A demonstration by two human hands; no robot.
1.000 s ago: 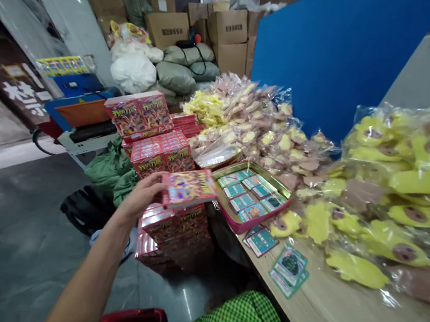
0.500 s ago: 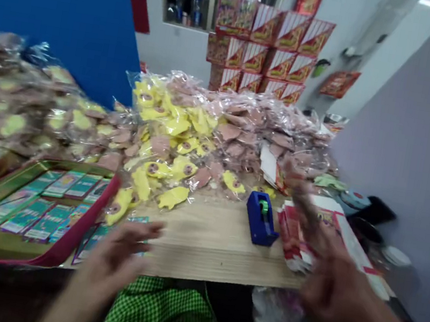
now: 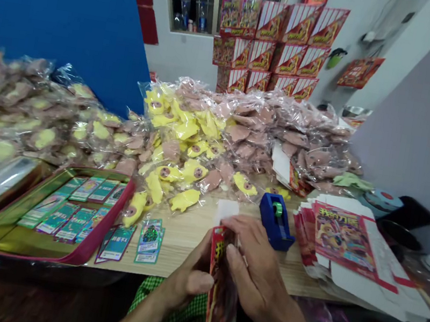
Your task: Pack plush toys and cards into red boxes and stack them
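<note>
A red printed cardboard box (image 3: 217, 303) with a white flap (image 3: 227, 210) at its far end stands on edge before me, over my lap at the table's front. My left hand (image 3: 191, 282) grips its left side, the thumb against the printed edge. On the other side my right hand (image 3: 251, 265) is closed round the box near its top, fingers bent over it. The box's far side is hidden by my hands. Just right of them sits a blue tape dispenser (image 3: 276, 222) with green tape. Left of them lie small stacks of green cards (image 3: 150, 242).
Flat printed boxes (image 3: 345, 241) are stacked at the right. A gold tray with a pink rim (image 3: 122, 206) holds more cards at the left. Bagged yellow and pink animal-shaped toys (image 3: 184, 199) are heaped along the back. Finished-looking red boxes (image 3: 262, 57) stand stacked against the wall.
Both hands have come together in the middle and now hold a red box. My right hand has moved left from the box stack, and my left hand has moved right.
</note>
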